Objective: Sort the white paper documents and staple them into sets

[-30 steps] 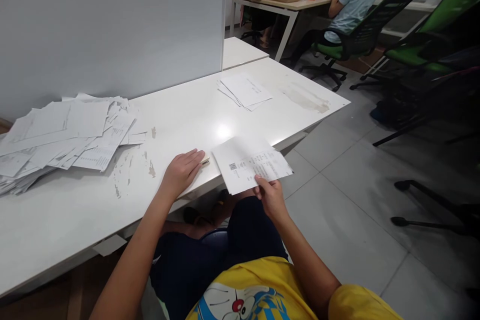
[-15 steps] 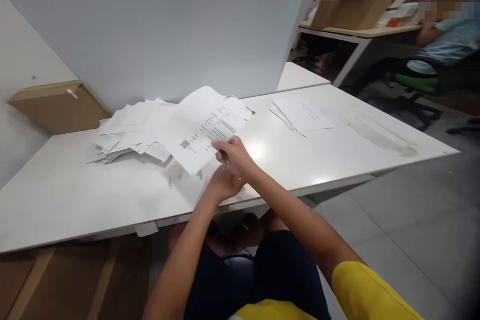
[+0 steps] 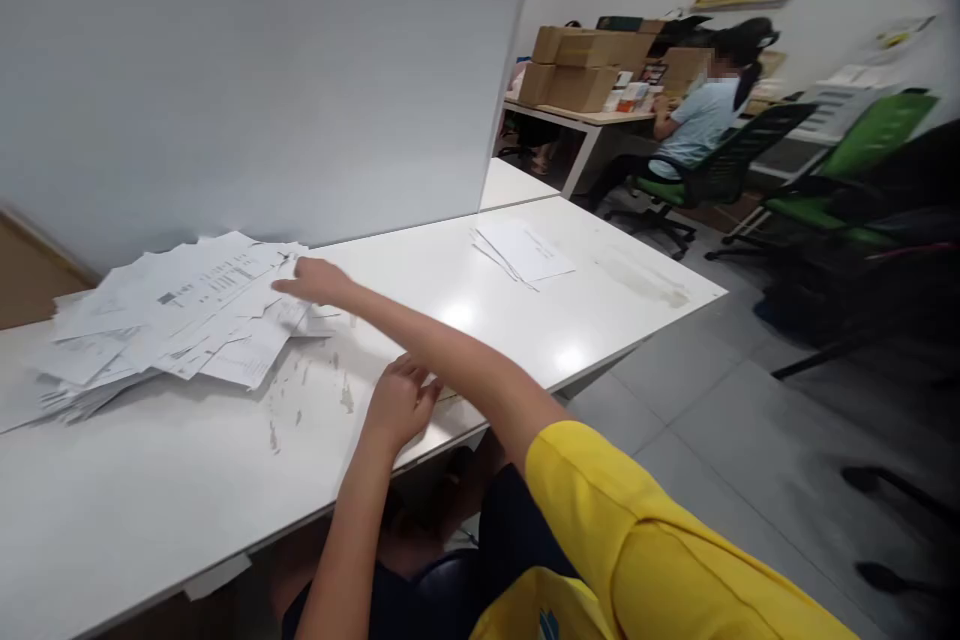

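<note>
A fanned, uneven pile of printed white sheets (image 3: 127, 320) lies at the left of the white table. On its top a sheet of paper (image 3: 199, 290) shows lines of print and a dark code block. My right hand (image 3: 321, 282) reaches across to the pile's right edge, thumb and fingers closed on the paper there; the fingertips are small and partly blurred. Near the table's front edge rests my left hand (image 3: 401, 402), fingers loosely bent and apart, holding nothing I can see. My right forearm passes just above it.
A smaller stack of papers (image 3: 525, 250) lies farther right on the table (image 3: 420, 290). Behind stands a whiteboard (image 3: 262, 80). Brown scuffs mark the tabletop. At the back right a person (image 3: 701, 120) sits by a desk with cardboard boxes (image 3: 581, 70); green chairs (image 3: 862, 165) stand nearby.
My right hand has moved left from the front of the table to the pile. The printed sheet it held up now appears flat on top. My hands have separated; the view has turned right.
</note>
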The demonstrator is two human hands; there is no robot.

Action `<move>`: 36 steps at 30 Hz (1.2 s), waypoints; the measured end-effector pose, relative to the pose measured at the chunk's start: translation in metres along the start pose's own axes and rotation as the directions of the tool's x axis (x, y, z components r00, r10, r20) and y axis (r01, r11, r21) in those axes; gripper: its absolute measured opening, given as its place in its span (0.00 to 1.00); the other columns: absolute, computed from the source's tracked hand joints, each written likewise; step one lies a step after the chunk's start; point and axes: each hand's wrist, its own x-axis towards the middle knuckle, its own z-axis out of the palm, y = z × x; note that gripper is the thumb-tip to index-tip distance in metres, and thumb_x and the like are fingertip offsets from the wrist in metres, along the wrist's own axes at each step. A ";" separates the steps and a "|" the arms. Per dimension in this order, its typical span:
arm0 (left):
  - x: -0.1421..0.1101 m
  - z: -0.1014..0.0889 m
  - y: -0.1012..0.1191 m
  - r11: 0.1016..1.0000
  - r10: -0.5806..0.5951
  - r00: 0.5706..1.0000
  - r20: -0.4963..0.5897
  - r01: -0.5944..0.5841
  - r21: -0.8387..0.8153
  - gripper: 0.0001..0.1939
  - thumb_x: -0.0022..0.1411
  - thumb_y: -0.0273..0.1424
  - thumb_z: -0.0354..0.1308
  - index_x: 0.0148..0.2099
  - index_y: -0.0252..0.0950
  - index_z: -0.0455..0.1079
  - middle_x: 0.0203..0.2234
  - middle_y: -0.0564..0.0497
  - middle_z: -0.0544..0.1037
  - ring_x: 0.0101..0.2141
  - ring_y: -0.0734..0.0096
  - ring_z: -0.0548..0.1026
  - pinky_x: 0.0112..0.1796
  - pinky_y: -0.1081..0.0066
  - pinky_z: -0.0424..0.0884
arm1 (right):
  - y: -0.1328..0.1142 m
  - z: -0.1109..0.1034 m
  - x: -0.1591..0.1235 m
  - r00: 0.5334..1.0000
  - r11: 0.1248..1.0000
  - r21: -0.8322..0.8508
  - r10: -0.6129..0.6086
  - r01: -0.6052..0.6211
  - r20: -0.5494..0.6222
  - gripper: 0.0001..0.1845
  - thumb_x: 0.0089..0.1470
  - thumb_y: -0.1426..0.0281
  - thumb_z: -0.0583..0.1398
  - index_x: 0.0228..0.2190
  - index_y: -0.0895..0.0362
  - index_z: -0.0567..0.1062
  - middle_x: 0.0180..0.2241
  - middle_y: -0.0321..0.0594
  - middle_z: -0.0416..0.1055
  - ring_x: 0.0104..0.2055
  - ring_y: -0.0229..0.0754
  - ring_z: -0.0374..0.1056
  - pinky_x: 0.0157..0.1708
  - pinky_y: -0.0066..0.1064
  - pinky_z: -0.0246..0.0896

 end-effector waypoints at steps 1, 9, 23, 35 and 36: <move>0.002 0.000 -0.001 0.998 0.051 0.999 -0.004 -0.051 0.031 0.19 0.66 0.36 0.49 0.54 0.35 0.71 0.46 0.43 0.78 0.53 0.51 0.71 0.52 0.50 0.69 | 0.015 -0.030 0.001 1.000 0.996 -0.089 0.018 -0.019 -0.005 0.21 0.60 0.62 0.60 0.48 0.63 0.71 0.46 0.43 0.70 0.47 0.44 0.69 0.47 0.40 0.68; 0.004 0.005 -0.004 0.977 0.142 0.989 -0.044 -0.132 0.169 0.18 0.69 0.36 0.45 0.52 0.37 0.72 0.45 0.47 0.80 0.50 0.56 0.73 0.49 0.53 0.73 | 0.173 -0.282 -0.068 0.859 0.364 -0.785 0.320 -0.502 -0.401 0.35 0.59 0.56 0.57 0.58 0.68 0.60 0.62 0.64 0.54 0.65 0.60 0.48 0.58 0.46 0.45; 0.003 -0.004 -0.002 0.991 0.071 0.993 -0.094 -0.059 0.120 0.17 0.69 0.35 0.46 0.46 0.37 0.75 0.42 0.47 0.81 0.47 0.61 0.76 0.47 0.57 0.75 | 0.208 -0.318 -0.130 0.865 0.373 -0.797 0.030 -0.474 -0.501 0.22 0.63 0.71 0.46 0.36 0.63 0.78 0.37 0.53 0.74 0.41 0.49 0.66 0.41 0.37 0.51; 0.004 -0.007 -0.002 0.987 0.090 0.987 -0.137 -0.070 0.142 0.16 0.69 0.34 0.46 0.44 0.38 0.75 0.39 0.48 0.81 0.45 0.63 0.78 0.46 0.60 0.76 | 0.221 -0.322 -0.120 0.864 0.439 -0.761 0.081 -0.478 -0.496 0.23 0.57 0.59 0.56 0.48 0.62 0.73 0.50 0.54 0.68 0.50 0.53 0.62 0.45 0.38 0.54; 0.004 -0.008 -0.001 0.987 0.093 0.986 -0.136 -0.073 0.144 0.16 0.69 0.34 0.46 0.44 0.38 0.75 0.39 0.48 0.81 0.44 0.64 0.78 0.46 0.60 0.76 | 0.222 -0.323 -0.119 0.857 0.448 -0.747 0.096 -0.491 -0.505 0.23 0.57 0.59 0.55 0.47 0.62 0.74 0.50 0.54 0.68 0.51 0.53 0.62 0.46 0.38 0.54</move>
